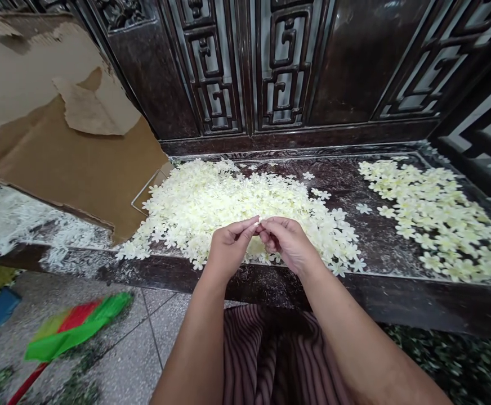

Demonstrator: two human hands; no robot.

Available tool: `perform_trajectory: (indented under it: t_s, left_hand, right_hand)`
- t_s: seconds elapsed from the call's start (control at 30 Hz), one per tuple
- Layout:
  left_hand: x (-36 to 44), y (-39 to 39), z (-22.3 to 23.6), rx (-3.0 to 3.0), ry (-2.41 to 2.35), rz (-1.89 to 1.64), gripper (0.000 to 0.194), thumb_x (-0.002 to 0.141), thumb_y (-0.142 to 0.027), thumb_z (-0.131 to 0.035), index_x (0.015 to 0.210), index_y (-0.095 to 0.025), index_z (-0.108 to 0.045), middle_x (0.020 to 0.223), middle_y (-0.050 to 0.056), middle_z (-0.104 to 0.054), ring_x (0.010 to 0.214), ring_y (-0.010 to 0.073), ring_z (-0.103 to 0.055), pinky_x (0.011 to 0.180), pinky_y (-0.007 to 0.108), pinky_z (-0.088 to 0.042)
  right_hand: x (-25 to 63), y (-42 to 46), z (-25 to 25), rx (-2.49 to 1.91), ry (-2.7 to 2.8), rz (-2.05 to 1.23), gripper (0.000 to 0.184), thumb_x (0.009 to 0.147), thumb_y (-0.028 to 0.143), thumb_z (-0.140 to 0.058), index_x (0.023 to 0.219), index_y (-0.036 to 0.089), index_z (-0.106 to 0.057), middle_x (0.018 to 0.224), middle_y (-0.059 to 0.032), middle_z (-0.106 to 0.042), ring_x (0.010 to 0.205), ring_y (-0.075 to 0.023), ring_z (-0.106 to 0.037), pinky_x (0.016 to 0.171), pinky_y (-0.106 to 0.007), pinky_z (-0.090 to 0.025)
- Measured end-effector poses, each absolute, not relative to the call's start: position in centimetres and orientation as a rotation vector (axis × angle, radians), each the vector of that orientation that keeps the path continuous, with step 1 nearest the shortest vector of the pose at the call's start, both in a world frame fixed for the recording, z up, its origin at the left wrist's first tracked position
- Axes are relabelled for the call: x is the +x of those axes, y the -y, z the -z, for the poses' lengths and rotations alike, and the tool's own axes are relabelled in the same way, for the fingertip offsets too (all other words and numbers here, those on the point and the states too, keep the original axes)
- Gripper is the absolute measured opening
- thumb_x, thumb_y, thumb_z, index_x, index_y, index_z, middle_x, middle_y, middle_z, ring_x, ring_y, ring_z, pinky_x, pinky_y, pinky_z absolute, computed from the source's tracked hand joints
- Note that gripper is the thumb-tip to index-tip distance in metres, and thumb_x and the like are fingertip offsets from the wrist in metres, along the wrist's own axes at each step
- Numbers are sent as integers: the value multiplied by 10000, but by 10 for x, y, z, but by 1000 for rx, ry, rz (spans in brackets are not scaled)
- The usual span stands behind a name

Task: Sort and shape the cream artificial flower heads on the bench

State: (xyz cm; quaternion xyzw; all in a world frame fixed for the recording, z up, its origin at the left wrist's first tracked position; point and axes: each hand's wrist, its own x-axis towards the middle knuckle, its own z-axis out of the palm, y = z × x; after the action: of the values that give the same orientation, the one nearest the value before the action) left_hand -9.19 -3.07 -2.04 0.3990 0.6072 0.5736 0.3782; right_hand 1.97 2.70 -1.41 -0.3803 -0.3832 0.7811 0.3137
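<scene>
My left hand [232, 242] and my right hand [288, 239] meet fingertip to fingertip above the front of a heap of pale yellow artificial flower heads [211, 197]. Both are closed, thumb pinched against forefinger. A tiny whitish bit shows between the fingertips, too small to make out. The heap spreads over the dark wooden bench seat [338, 180], and some loose flowers lie around its edges. Farther right on the same seat is a second, thinner spread of yellow flowers [443, 219].
A torn cardboard sheet [80, 163] leans at the left, with a bent wire [144, 188] at its edge. White stringy pieces [26, 216] lie beyond it. A carved backrest [249, 73] rises behind. Below are a green and red broom [80, 326] and dark green foliage [456, 360].
</scene>
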Motion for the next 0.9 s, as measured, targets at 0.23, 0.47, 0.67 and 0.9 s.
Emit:
perform_trajectory:
  t_s: [0.23,0.47,0.67,0.9]
  left_hand:
    - [-93,35,24,1060,-1583,-1465,210,712,-271,-673,905,-203,-722,968,41,-723,958,203,-656,934,375,-485]
    - [-93,34,18,1015,-1569,-1472,220,701,-272,-685,903,-194,-720,933,45,-730,920,197,-667,917,377,-495]
    - [-93,35,13,974,-1567,-1486,217,681,-310,-706,858,-186,-729,933,54,-729,917,209,-669,904,380,-502]
    - [-93,34,15,975,-1578,-1492,240,661,-336,-719,852,-191,-732,926,60,-731,901,215,-672,899,394,-503]
  right_hand:
    - [19,-27,16,-970,1018,-2076,187,587,309,-655,530,144,-588,408,55,-484,341,-28,-355,366,-191,-230]
    - [19,-27,18,-918,1011,-2084,183,588,309,-663,542,144,-597,414,53,-478,359,-32,-352,369,-190,-235]
    - [18,-27,20,-874,1025,-2089,194,604,324,-670,562,148,-599,426,59,-470,364,-34,-345,369,-194,-243]
    - [17,-27,18,-891,1011,-2084,162,590,288,-648,532,153,-581,412,58,-459,366,-36,-340,373,-196,-231]
